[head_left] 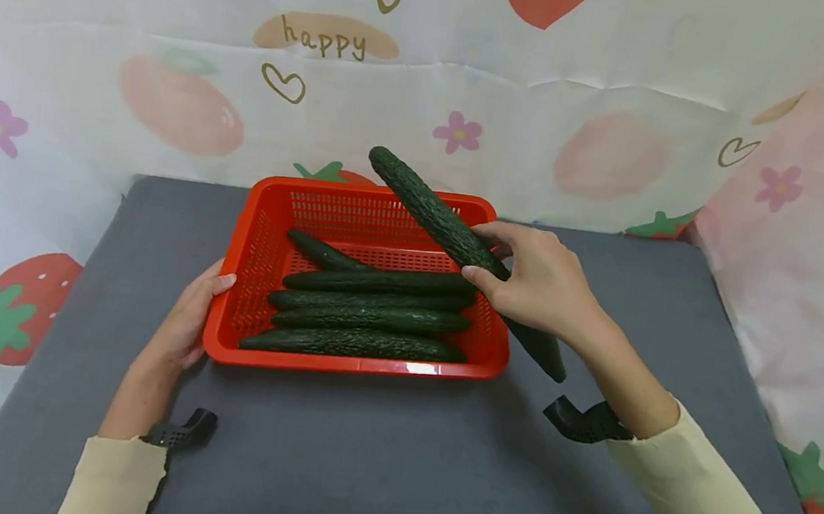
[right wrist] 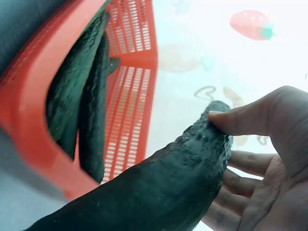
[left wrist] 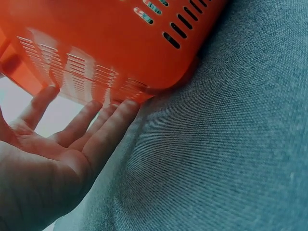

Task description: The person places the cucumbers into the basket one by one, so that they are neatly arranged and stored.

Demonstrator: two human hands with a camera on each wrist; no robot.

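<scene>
A long dark green cucumber hangs tilted over the right end of a red plastic basket. My right hand grips it around the middle, thumb on the near side and fingers behind. In the right wrist view the thumb presses on the bumpy skin of this cucumber. Several more cucumbers lie side by side in the basket, one slanting at the back. My left hand holds the basket's left side, its thumb over the rim. In the left wrist view its fingertips rest against the slotted outer wall.
The basket stands on a grey cloth-covered table, toward the back edge. Behind the table hangs a white printed curtain with strawberries, flowers and hearts. A pink part of the cloth runs along the right side.
</scene>
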